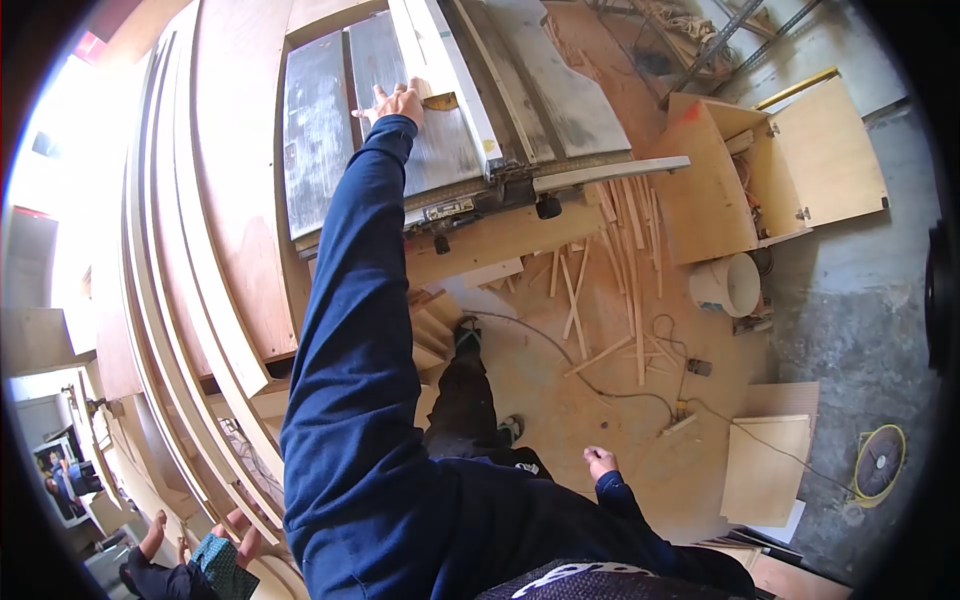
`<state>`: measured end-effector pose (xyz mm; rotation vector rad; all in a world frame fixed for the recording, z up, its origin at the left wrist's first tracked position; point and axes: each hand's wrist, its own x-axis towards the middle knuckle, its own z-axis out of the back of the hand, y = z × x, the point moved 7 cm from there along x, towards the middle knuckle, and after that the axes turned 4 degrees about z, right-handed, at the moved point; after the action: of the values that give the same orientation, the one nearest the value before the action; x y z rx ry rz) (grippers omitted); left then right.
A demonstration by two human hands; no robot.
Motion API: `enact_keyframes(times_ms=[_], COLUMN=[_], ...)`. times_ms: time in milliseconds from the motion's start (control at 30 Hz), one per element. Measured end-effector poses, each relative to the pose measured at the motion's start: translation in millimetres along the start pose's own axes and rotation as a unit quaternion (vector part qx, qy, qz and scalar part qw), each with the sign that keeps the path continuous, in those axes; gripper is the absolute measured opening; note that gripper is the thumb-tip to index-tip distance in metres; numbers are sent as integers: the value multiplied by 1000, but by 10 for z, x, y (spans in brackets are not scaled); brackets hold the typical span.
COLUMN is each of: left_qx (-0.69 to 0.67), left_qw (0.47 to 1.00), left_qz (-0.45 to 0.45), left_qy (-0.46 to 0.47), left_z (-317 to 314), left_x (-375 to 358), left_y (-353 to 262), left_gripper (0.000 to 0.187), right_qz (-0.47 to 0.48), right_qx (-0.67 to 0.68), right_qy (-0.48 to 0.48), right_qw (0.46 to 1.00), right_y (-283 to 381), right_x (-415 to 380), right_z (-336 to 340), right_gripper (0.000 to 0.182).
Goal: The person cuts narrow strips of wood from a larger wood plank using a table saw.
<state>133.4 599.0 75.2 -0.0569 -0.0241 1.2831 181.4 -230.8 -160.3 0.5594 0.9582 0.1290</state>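
My left hand (396, 102) reaches far forward and lies flat, fingers spread, on the grey metal top of a table saw (320, 130). It rests just left of a small yellowish piece (441, 101) and the long white fence rail (445, 70). It holds nothing. My right hand (600, 462) hangs at my side above the sawdust-covered floor, fingers loosely curled and nothing in them. Both arms wear dark blue sleeves.
Long curved plywood strips (190, 300) lean at the left of the saw. Offcuts (610, 290), a cable, a white bucket (728, 285), an open wooden cabinet (760, 170) and boards (765, 465) lie on the floor. Another person's hands (235, 530) show at bottom left.
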Motion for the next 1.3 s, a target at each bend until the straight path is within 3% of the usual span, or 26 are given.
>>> enact_keyframes(times_ms=[67,133,267,333,467,733,867,933,1000,1133,1300], left_qx=[2,-15,-8,-7,-7,-9,-3,-5,-118,-172,-183], left_qw=[1000,1000,1000,1000,1000,1000,1000,998,988,971,964], left_qz=[0,6,5,-1,-2,25,-5,-36,-44,-68,-62], left_qy=[3,8,5,9,3,8,-7,-52,-89,-152,-183], left_z=[44,58,80,73,36,40,4,-47,-175,-143,-154], left_x=[47,106,243,324,463,1045,1356,1512,1628,1613,1668], left_y=[-28,-22,-17,-7,16,46,169,270,381,398,436], left_gripper=[43,49,48,47,44,44,47,51,53,56,43], right_qz=[7,94,148,195,292,499,554,544,600,718,641], right_qx=[-1,-61,-79,-5,-17,-23,-5,11,-49,-166,-375], right_qy=[1,-19,-37,-32,-41,-118,-95,-13,-19,-39,-116], right_qw=[1000,994,985,980,956,858,827,839,798,675,660], right_y=[179,521,1303,1864,3340,5518,6250,6719,7393,8847,10439], right_x=[111,229,519,675,715,363,162,211,132,490,1495], right_z=[-32,-46,-55,-64,32,98,-12,-147,-266,-838,-1690], right_gripper=[31,24,29,36,36,28,26,24,20,20,29])
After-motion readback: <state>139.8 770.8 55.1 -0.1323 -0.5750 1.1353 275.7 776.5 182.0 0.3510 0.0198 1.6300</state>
